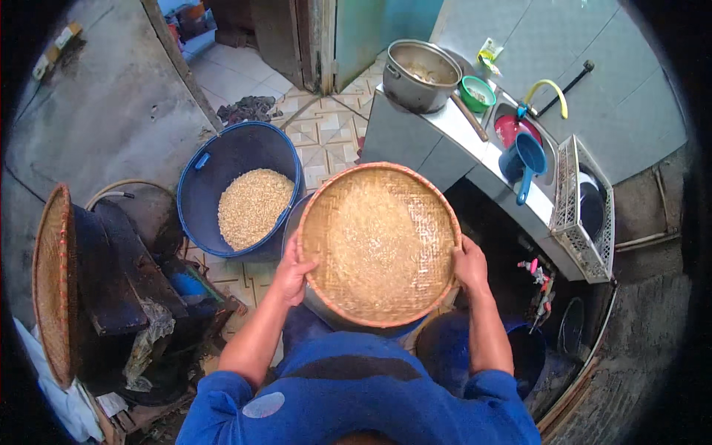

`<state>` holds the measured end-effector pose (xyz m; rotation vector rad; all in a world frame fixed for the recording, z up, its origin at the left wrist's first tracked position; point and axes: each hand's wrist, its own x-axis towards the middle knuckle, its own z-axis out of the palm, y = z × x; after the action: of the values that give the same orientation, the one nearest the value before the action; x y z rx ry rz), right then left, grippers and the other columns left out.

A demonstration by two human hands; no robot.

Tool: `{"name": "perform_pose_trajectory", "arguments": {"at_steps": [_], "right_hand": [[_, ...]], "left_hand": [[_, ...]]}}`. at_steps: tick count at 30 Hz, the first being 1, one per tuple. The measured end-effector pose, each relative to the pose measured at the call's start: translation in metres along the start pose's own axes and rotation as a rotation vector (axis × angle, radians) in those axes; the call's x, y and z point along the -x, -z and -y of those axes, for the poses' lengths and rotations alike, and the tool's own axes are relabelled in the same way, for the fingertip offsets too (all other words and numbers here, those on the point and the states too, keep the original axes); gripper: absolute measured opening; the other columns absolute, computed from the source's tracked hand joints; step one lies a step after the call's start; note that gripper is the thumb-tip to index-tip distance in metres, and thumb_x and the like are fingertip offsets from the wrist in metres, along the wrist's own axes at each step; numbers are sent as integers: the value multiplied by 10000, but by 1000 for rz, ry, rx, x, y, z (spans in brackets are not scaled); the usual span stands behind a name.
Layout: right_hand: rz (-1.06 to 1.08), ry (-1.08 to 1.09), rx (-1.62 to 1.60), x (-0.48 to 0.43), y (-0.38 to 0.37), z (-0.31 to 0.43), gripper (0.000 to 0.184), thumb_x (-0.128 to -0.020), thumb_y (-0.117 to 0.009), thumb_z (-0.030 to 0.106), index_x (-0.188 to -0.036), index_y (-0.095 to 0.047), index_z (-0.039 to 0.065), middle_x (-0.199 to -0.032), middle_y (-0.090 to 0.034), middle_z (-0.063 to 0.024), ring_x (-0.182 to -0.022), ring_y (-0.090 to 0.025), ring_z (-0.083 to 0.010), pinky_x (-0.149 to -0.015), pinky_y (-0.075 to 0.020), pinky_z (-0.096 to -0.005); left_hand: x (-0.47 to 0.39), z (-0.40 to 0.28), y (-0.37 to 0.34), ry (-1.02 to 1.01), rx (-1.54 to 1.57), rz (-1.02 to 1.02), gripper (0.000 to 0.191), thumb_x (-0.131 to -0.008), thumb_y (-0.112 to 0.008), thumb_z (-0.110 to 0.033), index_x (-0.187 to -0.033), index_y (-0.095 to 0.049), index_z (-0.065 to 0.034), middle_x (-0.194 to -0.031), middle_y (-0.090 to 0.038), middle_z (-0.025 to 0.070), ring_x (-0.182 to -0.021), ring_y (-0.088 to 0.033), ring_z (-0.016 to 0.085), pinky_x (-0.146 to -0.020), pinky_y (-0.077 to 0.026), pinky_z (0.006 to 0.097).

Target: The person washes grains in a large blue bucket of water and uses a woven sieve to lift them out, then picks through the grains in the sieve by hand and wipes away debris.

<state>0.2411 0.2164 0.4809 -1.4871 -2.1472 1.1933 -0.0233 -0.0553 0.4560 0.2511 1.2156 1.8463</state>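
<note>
A round woven bamboo winnowing tray (pixel 431 222) is held in front of my body, its rim bound with reddish stitching. My left hand (pixel 293 273) grips the rim on the left, thumb over the edge. On the right side of the rim, my right hand (pixel 470 262) holds it too. Pale grains or beans (pixel 378 239) lie spread in the middle of the tray, slightly blurred. Beneath the tray, a blue container is mostly hidden. A large blue bin (pixel 194 183) to the left holds a heap of similar pale grains (pixel 256 206).
At the right, a counter carries a large metal pot (pixel 411 92), a green bowl (pixel 477 99), a blue dipper (pixel 523 158) and a white plastic rack (pixel 567 183) beside a sink. Another woven tray (pixel 53 289) stands on edge at left. A dark cloth (pixel 245 109) lies near the doorway.
</note>
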Motion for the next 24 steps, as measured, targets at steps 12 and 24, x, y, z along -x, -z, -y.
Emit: {"name": "perform_pose_trajectory", "arguments": {"at_steps": [12,24], "right_hand": [[-180,121,-17,21,22,20,377,-920,-509,155,-1277,-606,83,-1171,-663,-180,-1101,-631,-318,-945,-468,-383],[-167,339,-67,28,-6,67,440,-900,-593,188,-1305,-542,23,-1188,-560,-213,-1097,-555,-348,-965,-442,-397]], "left_hand": [[34,0,-33,107,495,173,836,-669,-506,53,-1472,-310,-72,-1290,-555,153,-1142,-586,320,-1000,-473,517],[53,-4,-59,-86,438,199,896,-628,-460,54,-1491,-295,-120,-1358,-499,144,-1238,-518,331,-1052,-428,493]]}}
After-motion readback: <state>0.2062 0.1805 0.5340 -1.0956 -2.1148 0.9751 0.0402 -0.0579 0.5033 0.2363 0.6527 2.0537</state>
